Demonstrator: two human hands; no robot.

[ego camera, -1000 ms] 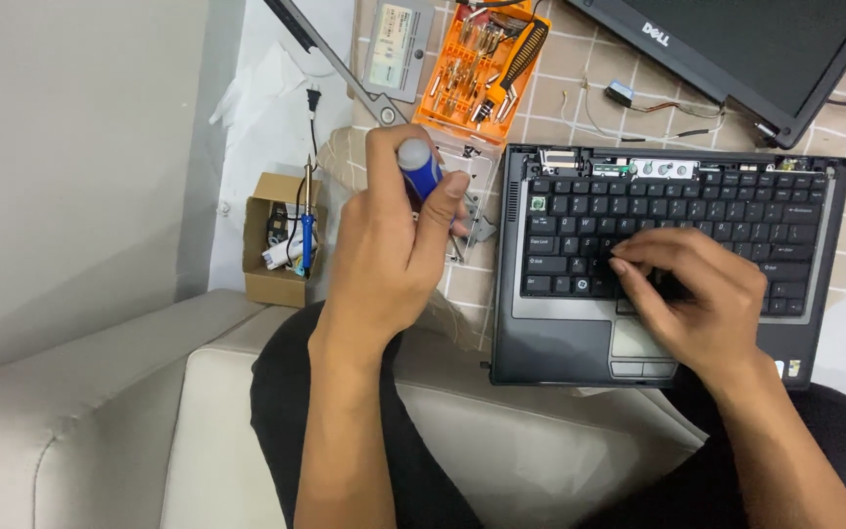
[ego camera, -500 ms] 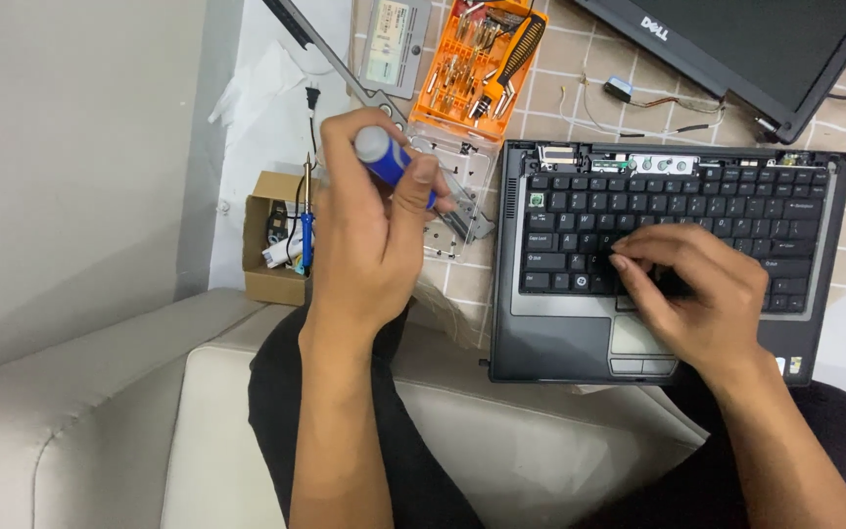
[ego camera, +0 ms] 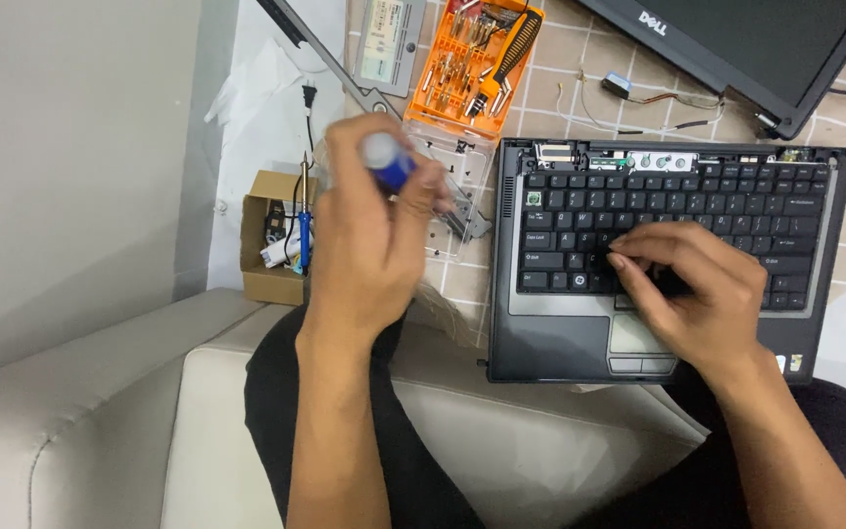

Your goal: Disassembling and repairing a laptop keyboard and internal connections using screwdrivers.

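Observation:
My left hand (ego camera: 369,235) is closed around a blue-handled screwdriver (ego camera: 387,160), held up to the left of a dark laptop base (ego camera: 550,338). Only the tool's rounded grey and blue end shows; its tip is hidden by my fingers. My right hand (ego camera: 702,289) lies on the laptop's black keyboard (ego camera: 668,206), its fingertips bent down onto the keys in the lower middle rows. The strip above the keyboard is uncovered and shows small metal parts (ego camera: 629,160).
An orange screwdriver-bit case (ego camera: 462,64) with a clear lid lies above my left hand. A detached black screen panel (ego camera: 736,44) lies at top right. A small cardboard box (ego camera: 266,240) with a blue tool stands at left. A white cushion (ego camera: 100,411) fills the lower left.
My left hand has carried the screwdriver leftward, away from the laptop edge. My right hand has stayed on the keyboard.

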